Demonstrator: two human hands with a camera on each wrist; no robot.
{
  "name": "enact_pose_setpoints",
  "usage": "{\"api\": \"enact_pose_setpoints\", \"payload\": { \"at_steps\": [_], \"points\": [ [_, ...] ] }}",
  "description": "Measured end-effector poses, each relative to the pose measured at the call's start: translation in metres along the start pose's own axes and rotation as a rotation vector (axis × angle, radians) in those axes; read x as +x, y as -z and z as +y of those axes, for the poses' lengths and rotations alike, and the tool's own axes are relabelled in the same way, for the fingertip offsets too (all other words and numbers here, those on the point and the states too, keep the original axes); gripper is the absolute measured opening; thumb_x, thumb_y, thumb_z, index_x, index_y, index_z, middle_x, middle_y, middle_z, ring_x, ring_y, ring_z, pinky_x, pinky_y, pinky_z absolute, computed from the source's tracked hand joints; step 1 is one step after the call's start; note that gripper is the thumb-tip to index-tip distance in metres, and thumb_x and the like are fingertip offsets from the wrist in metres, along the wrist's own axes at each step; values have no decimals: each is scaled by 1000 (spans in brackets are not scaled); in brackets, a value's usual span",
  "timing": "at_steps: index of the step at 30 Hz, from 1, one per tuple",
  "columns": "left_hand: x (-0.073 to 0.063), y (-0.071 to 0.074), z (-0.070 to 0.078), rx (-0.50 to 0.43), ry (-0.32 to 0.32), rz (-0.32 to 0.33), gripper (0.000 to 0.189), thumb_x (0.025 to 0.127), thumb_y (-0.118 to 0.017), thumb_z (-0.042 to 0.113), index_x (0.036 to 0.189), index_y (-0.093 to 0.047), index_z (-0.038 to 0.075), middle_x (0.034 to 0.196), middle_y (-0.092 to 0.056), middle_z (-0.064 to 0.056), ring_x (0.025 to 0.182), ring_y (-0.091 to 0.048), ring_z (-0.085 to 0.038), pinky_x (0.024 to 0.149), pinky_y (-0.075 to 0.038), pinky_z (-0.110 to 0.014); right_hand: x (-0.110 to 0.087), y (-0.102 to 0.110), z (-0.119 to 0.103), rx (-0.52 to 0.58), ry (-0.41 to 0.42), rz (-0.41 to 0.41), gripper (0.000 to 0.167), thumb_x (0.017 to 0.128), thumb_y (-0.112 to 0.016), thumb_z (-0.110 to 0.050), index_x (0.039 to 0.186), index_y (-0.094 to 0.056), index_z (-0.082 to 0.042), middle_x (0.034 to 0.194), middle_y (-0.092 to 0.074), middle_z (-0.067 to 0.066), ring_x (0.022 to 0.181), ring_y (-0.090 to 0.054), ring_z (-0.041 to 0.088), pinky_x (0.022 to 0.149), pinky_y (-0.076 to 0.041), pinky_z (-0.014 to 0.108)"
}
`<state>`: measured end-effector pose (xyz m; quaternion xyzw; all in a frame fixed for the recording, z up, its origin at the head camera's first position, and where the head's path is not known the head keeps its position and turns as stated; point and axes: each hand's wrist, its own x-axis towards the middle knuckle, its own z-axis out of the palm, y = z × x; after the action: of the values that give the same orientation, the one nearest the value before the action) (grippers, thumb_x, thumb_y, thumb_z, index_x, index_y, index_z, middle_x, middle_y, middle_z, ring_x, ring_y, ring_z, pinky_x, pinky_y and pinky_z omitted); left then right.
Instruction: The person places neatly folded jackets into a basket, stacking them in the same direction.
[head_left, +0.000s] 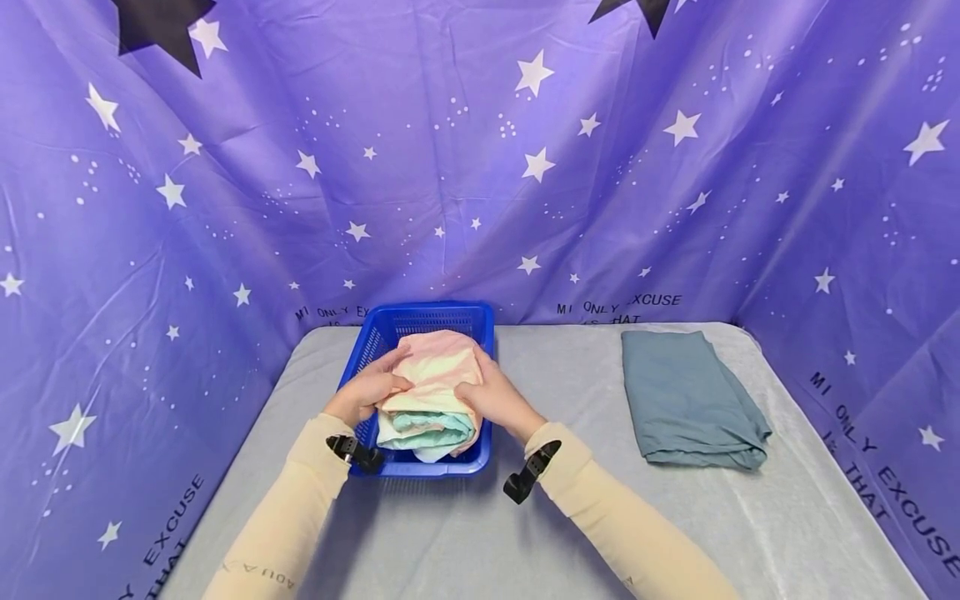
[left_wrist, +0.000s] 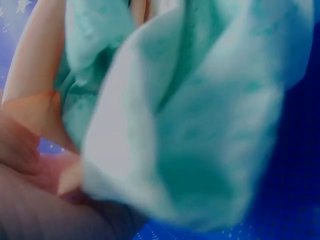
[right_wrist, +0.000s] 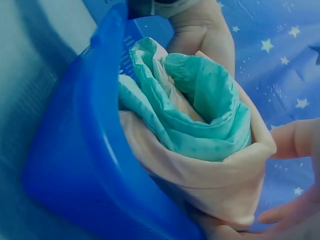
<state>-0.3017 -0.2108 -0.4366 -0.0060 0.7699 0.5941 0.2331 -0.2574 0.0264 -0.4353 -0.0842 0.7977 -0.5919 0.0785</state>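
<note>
A folded bundle of thin fabric [head_left: 435, 367], pale pink and cream outside with mint green layers inside, is at the mouth of a blue plastic basket [head_left: 420, 473]. My left hand [head_left: 371, 390] grips its left side, thumb on top. On the opposite side my right hand [head_left: 497, 396] holds it the same way, thumb over the upper face. Mint folds [left_wrist: 210, 115] fill much of the left wrist view, somewhat blurred. In the right wrist view the bundle's rolled end [right_wrist: 200, 170] shows beside the basket wall [right_wrist: 75, 150]. Fingers beneath the bundle are mostly hidden.
To the right, a folded grey-blue cloth [head_left: 690, 400] lies on the table covered in light grey fabric [head_left: 555, 517]. Purple curtains with white stars [head_left: 480, 167] close in the back and both sides. A black strap sits on each wrist.
</note>
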Motion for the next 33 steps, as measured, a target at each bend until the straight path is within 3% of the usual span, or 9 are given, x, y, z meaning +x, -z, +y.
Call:
{"api": "enact_pose_setpoints", "payload": {
  "at_steps": [8, 12, 15, 19, 24, 26, 28, 30, 33],
  "points": [
    [0, 3, 2, 166, 45, -76, 75, 96, -67, 13, 161, -31, 11, 145, -51, -17, 62, -59, -8, 55, -50, -22, -14, -5, -5, -278, 79, -92, 78, 91, -64, -12, 159, -28, 2, 167, -16, 27, 152, -27, 43, 124, -27, 58],
    [-1, 5, 3, 287, 47, -136, 78, 95, -70, 19, 161, -29, 9, 83, -64, -5, 46, -51, -11, 46, -46, -25, -19, -6, -6, -364, 85, -155, 70, 96, -64, -18, 157, -34, -2, 168, -17, 25, 149, -34, 44, 121, -32, 60],
    [-3, 6, 5, 362, 45, -179, 80, 95, -70, 20, 161, -27, 9, 62, -65, -10, 37, -46, -13, 41, -45, -28, -21, -7, -6, -431, 103, -190, 64, 97, -63, -21, 154, -40, -3, 166, -23, 23, 147, -39, 42, 119, -36, 57],
    [-3, 6, 5, 408, 60, -202, 84, 93, -72, 21, 162, -26, 8, 108, -73, -30, 41, -52, -13, 45, -52, -32, -22, -8, -3, -533, 145, -211, 58, 98, -64, -23, 150, -46, -4, 162, -32, 21, 144, -44, 39, 118, -39, 54],
    [-3, 3, 6, 472, 139, -203, 91, 91, -77, 27, 163, -24, 14, 73, -71, -18, 47, -61, -18, 70, -61, -46, -23, -10, 2, -655, 210, -215, 57, 97, -66, -25, 148, -49, -5, 159, -38, 21, 140, -48, 40, 116, -42, 53],
    [-4, 1, 6, 511, 156, -189, 92, 90, -78, 28, 163, -25, 16, 91, -71, -17, 55, -66, -24, 81, -59, -51, -23, -10, 4, -724, 260, -234, 55, 97, -66, -25, 146, -52, -5, 156, -42, 21, 136, -52, 40, 114, -44, 52],
    [-5, -1, 6, 543, 165, -174, 93, 88, -80, 29, 163, -27, 16, 128, -64, -22, 75, -70, -28, 91, -55, -54, -23, -10, 4, -796, 309, -264, 52, 96, -66, -25, 143, -54, -6, 153, -46, 20, 132, -55, 38, 112, -46, 50],
    [-6, -3, 7, 571, 170, -160, 93, 86, -81, 29, 162, -29, 16, 156, -41, -24, 101, -67, -32, 96, -52, -58, -24, -10, 4, -861, 352, -289, 48, 96, -66, -25, 140, -57, -7, 149, -50, 18, 127, -58, 35, 108, -49, 48],
    [-8, -7, 9, 609, 173, -148, 92, 85, -81, 27, 161, -31, 16, 163, -31, -21, 129, -51, -33, 99, -48, -62, -26, -11, 3, -952, 390, -301, 41, 96, -65, -25, 134, -61, -9, 141, -55, 14, 119, -60, 32, 101, -53, 45]
  ]
}}
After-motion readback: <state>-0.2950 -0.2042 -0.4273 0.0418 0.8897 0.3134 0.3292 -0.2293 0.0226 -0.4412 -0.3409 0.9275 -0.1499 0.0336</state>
